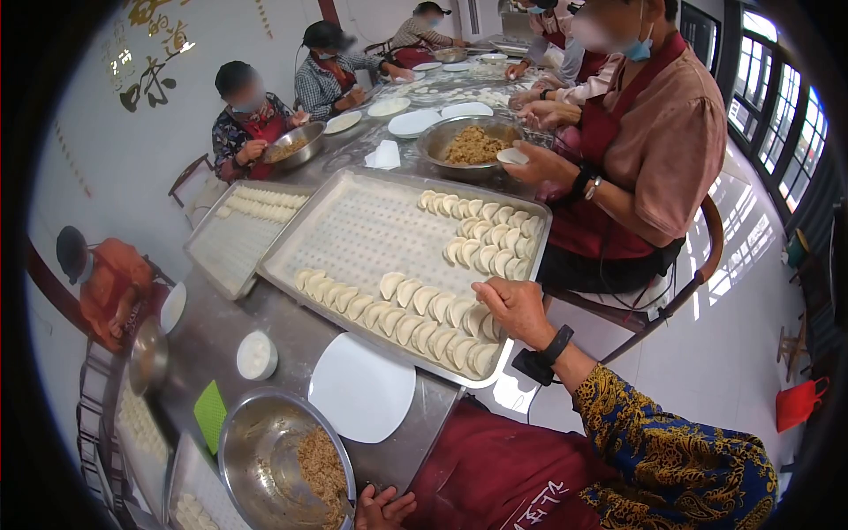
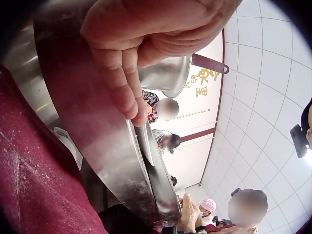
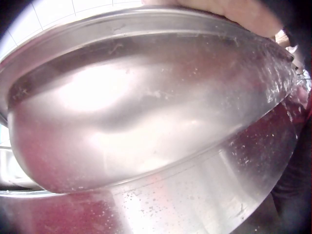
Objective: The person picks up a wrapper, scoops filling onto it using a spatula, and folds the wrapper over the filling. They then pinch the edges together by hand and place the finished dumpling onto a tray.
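Observation:
My right hand (image 1: 521,309) is over the right edge of a large metal tray (image 1: 340,216), thumb toward the dumplings (image 1: 424,300) lined up in rows. In the right wrist view, part of that hand (image 3: 234,12) lies over the rim of shiny metal (image 3: 122,122); its fingertips are hidden, and I cannot tell whether they hold anything. My left hand (image 1: 384,508) is beside a steel bowl (image 1: 243,459) of minced filling (image 1: 320,468). The left wrist view has its loosely bent fingers (image 2: 119,92) at the metal table's edge, nothing between them. Near them a flat handle (image 2: 209,63) juts past the bowl.
A white plate (image 1: 362,389), a small white tub (image 1: 256,355) and a green mat (image 1: 210,415) lie on the table. A second dumpling tray (image 1: 234,252) adjoins the large one. Right of it a person in a red apron (image 1: 609,150) holds a wrapper (image 1: 512,156) by another filling bowl (image 1: 433,163).

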### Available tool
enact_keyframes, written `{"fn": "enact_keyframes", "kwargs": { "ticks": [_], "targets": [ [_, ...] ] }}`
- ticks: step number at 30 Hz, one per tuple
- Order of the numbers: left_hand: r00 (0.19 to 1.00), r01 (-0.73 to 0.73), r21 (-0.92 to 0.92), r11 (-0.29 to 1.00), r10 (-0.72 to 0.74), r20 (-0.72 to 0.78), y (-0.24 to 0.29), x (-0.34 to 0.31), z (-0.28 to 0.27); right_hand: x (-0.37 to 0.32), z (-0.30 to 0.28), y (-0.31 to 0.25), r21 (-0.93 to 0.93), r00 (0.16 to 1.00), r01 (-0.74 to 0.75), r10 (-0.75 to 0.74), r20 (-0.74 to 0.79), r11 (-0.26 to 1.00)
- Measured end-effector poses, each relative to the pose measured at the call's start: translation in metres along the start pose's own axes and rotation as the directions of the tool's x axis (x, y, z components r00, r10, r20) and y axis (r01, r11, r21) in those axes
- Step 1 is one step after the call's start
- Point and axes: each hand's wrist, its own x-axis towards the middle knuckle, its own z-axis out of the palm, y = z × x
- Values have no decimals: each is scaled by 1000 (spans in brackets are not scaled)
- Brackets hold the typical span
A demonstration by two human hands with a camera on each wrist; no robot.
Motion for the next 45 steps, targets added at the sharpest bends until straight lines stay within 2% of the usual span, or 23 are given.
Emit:
{"fn": "enact_keyframes", "kwargs": {
  "ticks": [9, 23, 27, 30, 32, 34, 35, 36, 38, 43, 45],
  "targets": [
    [999, -21, -34, 999, 23, 49, -2, 1, -5, -1, -1, 1, -16, 1000, 0, 0, 24, 1000],
    [999, 19, 22, 1000, -18, -28, 4, -4, 4, -1, 1, -2, 47, 1000, 1, 0, -20, 999],
    [1000, 4, 24, 1000, -4, -19, 2, -4, 3, -1, 0, 2, -4, 1000, -22, 22, 16, 1000],
    [1000, 2, 15, 1000, -2, 3, 2, -3, 2, -1, 1, 0, 19, 999, -25, 24, 38, 1000],
    [1000, 7, -13, 1000, -7, -22, -1, -2, -1, -3, 4, 0, 5, 1000, -25, 25, -15, 1000],
    [1000, 11, -52, 999, -10, 19, -4, -1, -5, -2, 5, -2, 46, 998, -61, 61, -14, 997],
    [989, -96, -99, 990, 107, 107, -6, -4, -7, -2, 3, -4, 19, 997, -72, 72, 0, 997],
    [990, -100, -99, 990, 109, 88, -9, 0, -10, -2, 5, -2, 29, 998, -67, 67, 16, 997],
    [998, 58, -48, 997, -58, -1, -15, 10, -16, -3, 6, 0, 22, 998, -54, 55, -30, 998],
    [998, 70, -66, 995, -70, 4, -6, 10, -12, -2, 5, 0, 6, 1000, -21, 21, -22, 1000],
    [999, 49, -71, 996, -49, 5, -5, 9, -13, -3, 5, 0, -18, 997, -76, 76, -13, 997]
  ]
}}
